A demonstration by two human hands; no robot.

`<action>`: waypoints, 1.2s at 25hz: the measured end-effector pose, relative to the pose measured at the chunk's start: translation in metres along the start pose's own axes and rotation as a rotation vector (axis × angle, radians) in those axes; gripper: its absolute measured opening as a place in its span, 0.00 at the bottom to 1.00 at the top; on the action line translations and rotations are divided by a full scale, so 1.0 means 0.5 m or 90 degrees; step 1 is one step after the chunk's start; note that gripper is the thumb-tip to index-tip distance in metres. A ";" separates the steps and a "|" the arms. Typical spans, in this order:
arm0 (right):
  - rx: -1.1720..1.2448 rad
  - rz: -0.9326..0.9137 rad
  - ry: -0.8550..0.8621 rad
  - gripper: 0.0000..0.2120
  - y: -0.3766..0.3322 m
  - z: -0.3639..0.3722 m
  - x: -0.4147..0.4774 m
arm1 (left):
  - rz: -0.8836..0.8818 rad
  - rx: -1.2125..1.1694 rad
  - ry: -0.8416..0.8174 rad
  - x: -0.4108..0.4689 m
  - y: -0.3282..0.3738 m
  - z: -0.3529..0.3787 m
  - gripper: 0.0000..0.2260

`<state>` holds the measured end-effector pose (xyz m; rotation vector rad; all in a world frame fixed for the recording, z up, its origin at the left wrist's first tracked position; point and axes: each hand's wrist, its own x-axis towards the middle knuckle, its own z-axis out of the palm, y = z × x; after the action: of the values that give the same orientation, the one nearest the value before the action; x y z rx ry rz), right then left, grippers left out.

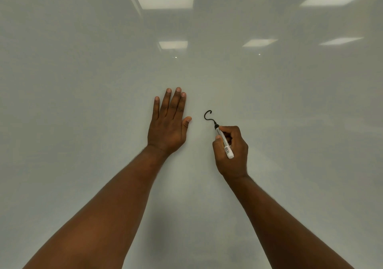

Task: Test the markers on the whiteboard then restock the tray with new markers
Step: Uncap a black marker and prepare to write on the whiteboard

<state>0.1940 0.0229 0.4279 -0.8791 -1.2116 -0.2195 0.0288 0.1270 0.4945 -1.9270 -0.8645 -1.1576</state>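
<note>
I'd keep my right hand point(231, 148) gripping the black marker point(223, 141) w/ light tip pressure; left hand point(169, 121) flat, steadying on whiteboard point(83, 102).

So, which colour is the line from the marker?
Black; the curved line shows best in the head view.

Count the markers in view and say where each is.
1. The marker is gripped in the right hand, its tip on the whiteboard at the end of a black curl. The left hand lies flat and holds none. More may sit out of frame.
</note>
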 end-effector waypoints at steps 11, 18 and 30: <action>0.025 -0.010 -0.060 0.08 0.006 0.016 -0.040 | 0.029 -0.080 0.043 -0.002 -0.005 0.001 0.33; 0.018 0.076 0.098 0.08 0.017 -0.032 -0.045 | 0.018 -0.137 0.048 -0.001 -0.010 0.000 0.37; 0.026 0.072 0.044 0.09 -0.057 -0.053 -0.052 | -0.031 -0.234 0.108 0.021 -0.044 -0.055 0.19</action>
<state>0.1864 -0.0220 0.4164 -0.8953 -1.0956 -0.1326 0.0029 0.1172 0.5187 -2.0643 -0.6440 -1.5719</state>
